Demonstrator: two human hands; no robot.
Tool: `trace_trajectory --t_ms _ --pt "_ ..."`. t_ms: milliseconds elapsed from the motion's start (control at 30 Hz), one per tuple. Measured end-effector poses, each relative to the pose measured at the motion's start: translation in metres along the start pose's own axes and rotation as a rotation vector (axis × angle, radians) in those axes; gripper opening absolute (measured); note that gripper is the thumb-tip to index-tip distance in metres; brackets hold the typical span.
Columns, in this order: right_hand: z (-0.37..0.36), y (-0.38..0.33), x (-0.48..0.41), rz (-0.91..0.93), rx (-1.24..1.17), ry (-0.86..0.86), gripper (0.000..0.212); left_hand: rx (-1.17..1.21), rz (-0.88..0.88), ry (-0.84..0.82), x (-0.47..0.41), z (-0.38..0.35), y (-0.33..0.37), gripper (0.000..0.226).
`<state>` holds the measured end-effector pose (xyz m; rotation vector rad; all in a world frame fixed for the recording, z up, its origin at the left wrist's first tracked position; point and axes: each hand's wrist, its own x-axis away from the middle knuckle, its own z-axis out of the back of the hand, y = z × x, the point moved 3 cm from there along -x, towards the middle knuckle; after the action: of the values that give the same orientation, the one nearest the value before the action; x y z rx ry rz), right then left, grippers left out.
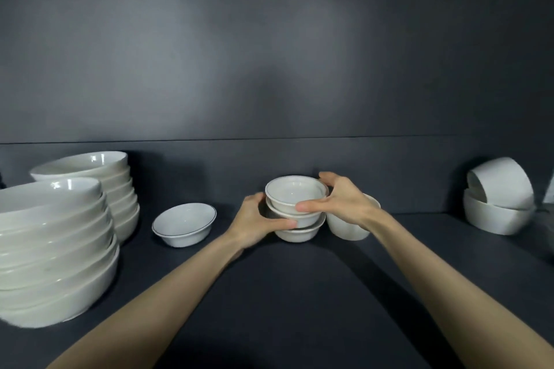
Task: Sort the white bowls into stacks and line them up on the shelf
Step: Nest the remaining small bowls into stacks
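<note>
Centre of frame: a stack of three small white ceramic bowls point(295, 195) stands on the dark matte shelf point(299, 293), held between both hands. The left hand point(257, 222) grips its left side, thumb across the front; the right hand point(338, 201) curls round its right side and back. Left of centre, apart from the hands: a single dark-rimmed white bowl point(184, 223). Far left: two stacks of large white bowls point(54, 249). Far right: a pair of deep white bowls point(497, 207), the upper one tilted.
</note>
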<state>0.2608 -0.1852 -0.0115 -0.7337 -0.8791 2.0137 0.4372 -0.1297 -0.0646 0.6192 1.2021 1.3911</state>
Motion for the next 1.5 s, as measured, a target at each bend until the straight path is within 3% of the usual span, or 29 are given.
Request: trace_trajectory --t_ms 300,433,600,767,1033,1200,1300,1400,1500 --pt "-0.013 0.002 -0.004 -0.062 0.072 0.017 0.087 0.156 0.053 -0.068 -0.008 -0.003 -0.024 0.064" --pt "-0.016 0.001 -0.005 -0.048 0.047 -0.017 0.110 0.153 0.044 -0.052 -0.006 0.000 -0.024 0.061" --pt "-0.031 0.000 -0.003 -0.028 -0.031 -0.053 0.108 0.103 0.069 -0.014 0.008 0.018 -0.027 0.074" --pt "-0.048 -0.004 -0.002 0.021 -0.055 -0.086 0.105 0.080 0.070 0.043 0.027 0.033 -0.026 0.060" --pt "-0.053 0.002 -0.002 0.045 -0.113 -0.062 0.103 0.132 0.064 0.069 0.041 0.031 -0.026 0.065" --pt "-0.055 0.010 -0.002 0.032 -0.158 -0.041 0.113 0.104 0.020 0.102 0.042 0.030 -0.026 0.073" --pt "-0.057 0.013 0.000 0.015 -0.203 -0.031 0.104 0.085 -0.024 0.111 0.042 0.029 -0.028 0.069" --pt "-0.059 0.016 -0.002 0.020 -0.231 -0.014 0.112 0.098 -0.041 0.135 0.042 0.029 -0.030 0.065" --pt "-0.059 0.012 0.004 0.017 -0.274 -0.019 0.089 0.116 -0.037 0.164 0.042 0.029 -0.032 0.067"
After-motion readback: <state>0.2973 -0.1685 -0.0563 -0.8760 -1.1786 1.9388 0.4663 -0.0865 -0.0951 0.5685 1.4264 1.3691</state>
